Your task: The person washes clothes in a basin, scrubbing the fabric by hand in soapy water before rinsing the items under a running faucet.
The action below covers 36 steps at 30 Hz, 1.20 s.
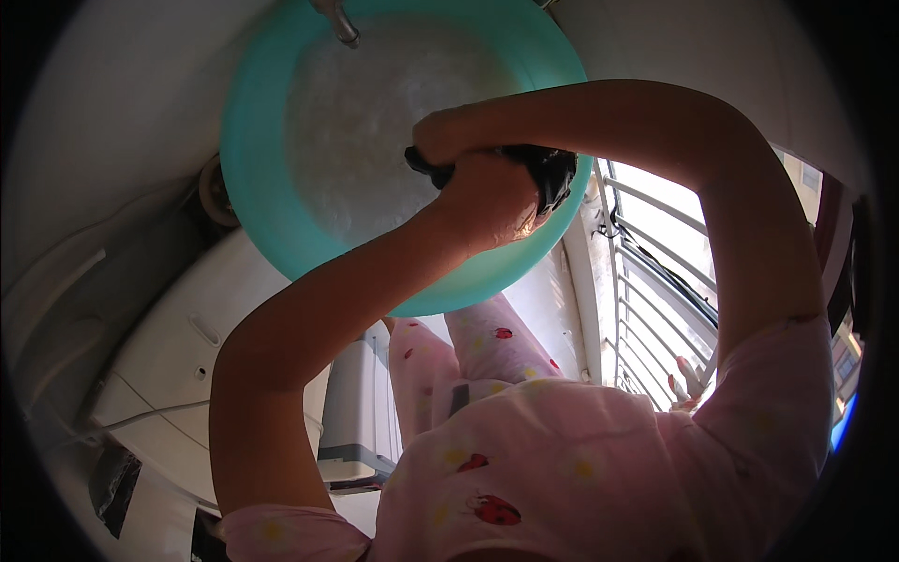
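Note:
A wet black cloth (551,172) is bunched between my two hands over the right part of a round green plastic basin (256,161). My left hand (509,200), wet and shiny, is closed around the cloth on the right. Across from it, my right hand (437,137) grips the cloth nearer the basin's middle, and a dark end sticks out below its fingers. The forearms cross close together, the right one above the left in the picture. Cloudy water (365,119) lies in the basin. The fingertips are mostly hidden by the hands and the cloth.
A metal tap (345,31) reaches over the basin's far edge. At the lower left stands a white appliance or cabinet (175,351) with a cable across it. A grey and white container (355,407) is beside my legs. A barred window (660,267) is on the right.

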{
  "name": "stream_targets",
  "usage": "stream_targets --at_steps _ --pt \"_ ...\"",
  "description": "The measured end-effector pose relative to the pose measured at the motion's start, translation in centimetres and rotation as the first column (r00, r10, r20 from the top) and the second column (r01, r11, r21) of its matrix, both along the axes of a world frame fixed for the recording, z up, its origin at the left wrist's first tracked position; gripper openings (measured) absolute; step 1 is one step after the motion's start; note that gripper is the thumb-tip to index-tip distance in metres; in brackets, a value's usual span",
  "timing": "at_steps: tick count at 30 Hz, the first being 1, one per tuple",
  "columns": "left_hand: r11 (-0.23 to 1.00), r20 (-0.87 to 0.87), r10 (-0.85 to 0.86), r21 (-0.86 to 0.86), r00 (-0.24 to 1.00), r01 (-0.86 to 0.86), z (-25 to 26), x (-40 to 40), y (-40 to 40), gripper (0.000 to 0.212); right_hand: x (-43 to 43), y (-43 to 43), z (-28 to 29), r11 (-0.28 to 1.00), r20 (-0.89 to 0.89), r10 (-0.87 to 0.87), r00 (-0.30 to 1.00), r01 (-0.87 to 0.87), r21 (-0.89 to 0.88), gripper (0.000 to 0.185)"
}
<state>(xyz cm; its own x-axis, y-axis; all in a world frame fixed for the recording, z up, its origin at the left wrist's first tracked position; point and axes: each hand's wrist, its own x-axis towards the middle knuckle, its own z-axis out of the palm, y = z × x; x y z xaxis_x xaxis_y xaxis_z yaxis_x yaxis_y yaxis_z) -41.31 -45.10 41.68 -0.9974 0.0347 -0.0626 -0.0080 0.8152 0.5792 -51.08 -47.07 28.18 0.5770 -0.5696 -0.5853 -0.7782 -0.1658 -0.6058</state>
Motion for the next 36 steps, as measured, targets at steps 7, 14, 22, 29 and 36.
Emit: stream_targets --at_steps 7,14,22,29,36 --pt "0.999 0.085 -0.021 -0.046 0.996 0.025 -1.1 -0.9 0.8 0.03 2.3 -0.4 4.3 0.974 -0.233 -0.125 0.965 0.163 0.155 0.022" --pt "0.967 0.24 -0.186 -0.129 0.953 0.222 -1.3 -0.2 1.8 0.03 2.8 0.1 8.3 0.918 -0.25 -0.338 0.907 0.377 0.127 0.022" --pt "0.982 -0.118 -0.18 -0.075 0.976 0.172 3.0 2.0 7.1 0.022 -3.6 10.9 13.2 0.501 0.139 -0.865 0.483 0.85 0.163 0.015" --pt "0.951 -0.135 -0.243 0.164 0.96 0.264 2.5 2.4 17.2 0.037 -3.9 27.9 15.3 0.107 0.079 -0.992 0.099 0.988 0.107 0.026" --pt "0.973 0.235 -0.231 0.041 0.944 0.228 -8.1 5.5 24.5 0.04 -1.1 33.8 3.7 0.28 -0.158 -0.947 0.28 0.96 0.024 0.024"
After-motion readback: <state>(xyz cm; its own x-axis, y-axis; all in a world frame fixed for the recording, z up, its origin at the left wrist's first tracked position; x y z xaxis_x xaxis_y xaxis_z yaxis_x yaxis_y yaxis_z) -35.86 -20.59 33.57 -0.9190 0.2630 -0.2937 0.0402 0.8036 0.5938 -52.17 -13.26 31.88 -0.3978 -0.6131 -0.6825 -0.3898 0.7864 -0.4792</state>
